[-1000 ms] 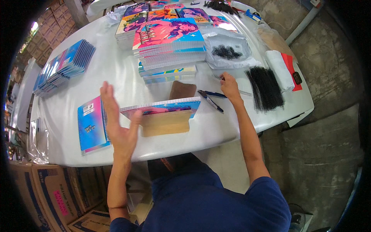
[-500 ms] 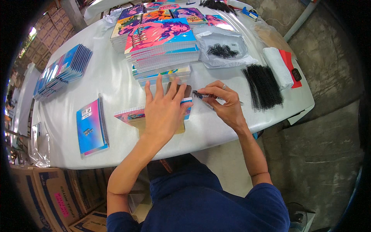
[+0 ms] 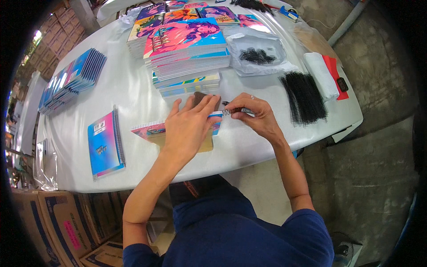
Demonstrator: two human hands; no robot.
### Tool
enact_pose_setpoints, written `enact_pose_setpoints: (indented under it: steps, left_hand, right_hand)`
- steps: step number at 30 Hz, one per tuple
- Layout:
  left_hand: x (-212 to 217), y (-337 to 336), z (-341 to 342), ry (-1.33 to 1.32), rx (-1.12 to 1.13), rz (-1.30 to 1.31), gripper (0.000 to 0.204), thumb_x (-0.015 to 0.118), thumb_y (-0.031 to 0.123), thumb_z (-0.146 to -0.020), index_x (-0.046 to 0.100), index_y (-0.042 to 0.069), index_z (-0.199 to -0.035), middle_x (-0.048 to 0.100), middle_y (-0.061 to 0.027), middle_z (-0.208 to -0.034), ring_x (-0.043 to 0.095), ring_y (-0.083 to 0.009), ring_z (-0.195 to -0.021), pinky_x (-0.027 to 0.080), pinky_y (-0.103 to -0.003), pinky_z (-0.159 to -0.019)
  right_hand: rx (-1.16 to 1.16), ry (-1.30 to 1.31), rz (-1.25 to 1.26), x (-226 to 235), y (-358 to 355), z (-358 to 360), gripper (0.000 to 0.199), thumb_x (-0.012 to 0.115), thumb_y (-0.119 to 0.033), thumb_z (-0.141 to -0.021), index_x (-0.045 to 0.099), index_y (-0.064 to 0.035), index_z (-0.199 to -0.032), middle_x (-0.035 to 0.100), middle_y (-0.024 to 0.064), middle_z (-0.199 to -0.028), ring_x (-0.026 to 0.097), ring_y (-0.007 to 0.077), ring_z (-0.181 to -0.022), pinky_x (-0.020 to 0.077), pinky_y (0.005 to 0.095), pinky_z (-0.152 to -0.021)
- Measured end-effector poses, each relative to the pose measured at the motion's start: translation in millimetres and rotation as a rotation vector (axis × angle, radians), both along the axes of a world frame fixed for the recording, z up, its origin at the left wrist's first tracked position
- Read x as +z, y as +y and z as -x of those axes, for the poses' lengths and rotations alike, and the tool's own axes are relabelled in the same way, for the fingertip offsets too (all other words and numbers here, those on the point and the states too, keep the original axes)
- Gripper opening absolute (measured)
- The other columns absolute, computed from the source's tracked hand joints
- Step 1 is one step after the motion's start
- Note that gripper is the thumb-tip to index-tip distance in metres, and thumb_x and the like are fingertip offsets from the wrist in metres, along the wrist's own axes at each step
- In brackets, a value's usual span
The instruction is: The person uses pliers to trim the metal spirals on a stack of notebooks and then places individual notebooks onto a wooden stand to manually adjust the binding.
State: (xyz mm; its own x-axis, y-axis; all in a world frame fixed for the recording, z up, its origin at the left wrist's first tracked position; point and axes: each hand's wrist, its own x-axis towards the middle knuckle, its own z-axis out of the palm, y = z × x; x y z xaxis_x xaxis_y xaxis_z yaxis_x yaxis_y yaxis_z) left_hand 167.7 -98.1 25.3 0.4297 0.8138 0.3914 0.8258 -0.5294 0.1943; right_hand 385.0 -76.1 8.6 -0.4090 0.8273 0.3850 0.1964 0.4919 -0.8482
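Notebook, colourful cover, unbound, flat

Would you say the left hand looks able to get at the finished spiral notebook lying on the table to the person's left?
Probably yes. The left hand lies flat on the unbound notebook, and only bare table lies between it and the finished notebook. Nothing stands between them, though the hand would have to lift off the stack it presses.

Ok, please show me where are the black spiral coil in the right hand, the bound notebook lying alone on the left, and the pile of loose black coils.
black spiral coil (image 3: 235, 111), head view, its middle.
bound notebook (image 3: 104, 144), head view, cover centre.
pile of loose black coils (image 3: 304, 97), head view, middle of pile.
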Motion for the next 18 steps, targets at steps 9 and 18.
enact_pose_setpoints:
  steps: [9, 18]
  left_hand:
    - [1, -12, -9, -0.038, -0.127, 0.001, 0.060, 0.060, 0.037, -0.088, 0.044, 0.017, -0.141, 0.050, -0.0073, -0.141, 0.053, -0.0330, -0.123, 0.045, -0.049, -0.098]
    - [5, -24, -18, 0.179, -0.088, -0.109, 0.064, 0.060, 0.040, -0.086, 0.041, 0.017, -0.143, 0.031, -0.0099, -0.153, 0.050, -0.0341, -0.126, 0.048, -0.049, -0.096]
  right_hand:
    - [-0.033, -0.353, -0.294, 21, -18, 9, 0.012, 0.066, -0.010, -0.087, 0.058, -0.0010, -0.090, 0.063, 0.0093, -0.083, 0.059, 0.0225, -0.072, 0.0473, 0.0346, -0.066]
    - [0.061, -0.433, -0.287, -54, 70, 14, 0.031, 0.065, -0.032, -0.085, 0.061, -0.0081, -0.106, 0.065, 0.0143, -0.102, 0.057, 0.0356, -0.110, 0.0468, 0.0431, -0.092]
